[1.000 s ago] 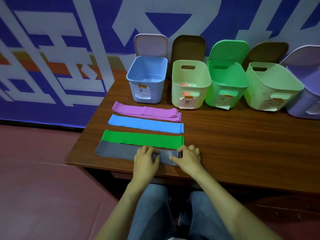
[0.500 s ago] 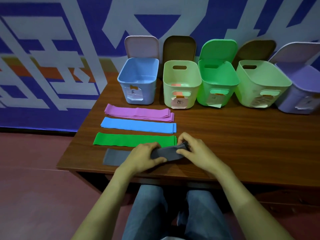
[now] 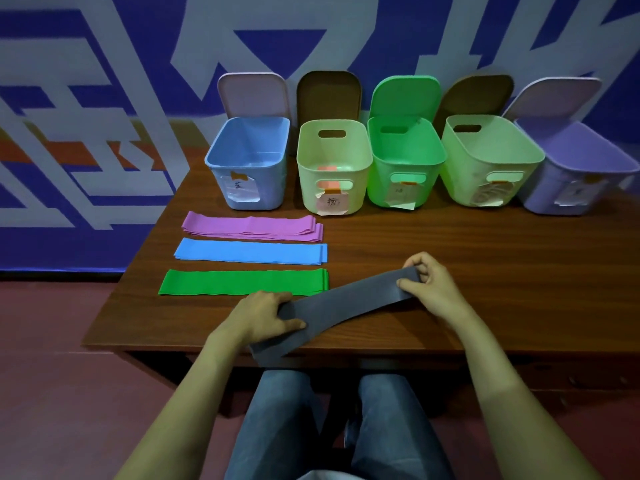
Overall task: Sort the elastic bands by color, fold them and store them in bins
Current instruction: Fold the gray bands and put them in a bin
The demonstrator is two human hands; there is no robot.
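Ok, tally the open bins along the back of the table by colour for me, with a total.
Blue bin: 1
Pale green bins: 2
Bright green bin: 1
Purple bin: 1
Total: 5

Operator: Which parts are obstructed?
Technician: The left hand [image 3: 258,317] covers a section of the grey band [image 3: 349,303]. Fingertips of the right hand [image 3: 429,289] curl behind its far end, partly out of sight. The bins [image 3: 308,174] hide the lower part of each lid [image 3: 328,95].
Operator: Text on the labels [image 3: 240,190]?
Technician: Too small to read.
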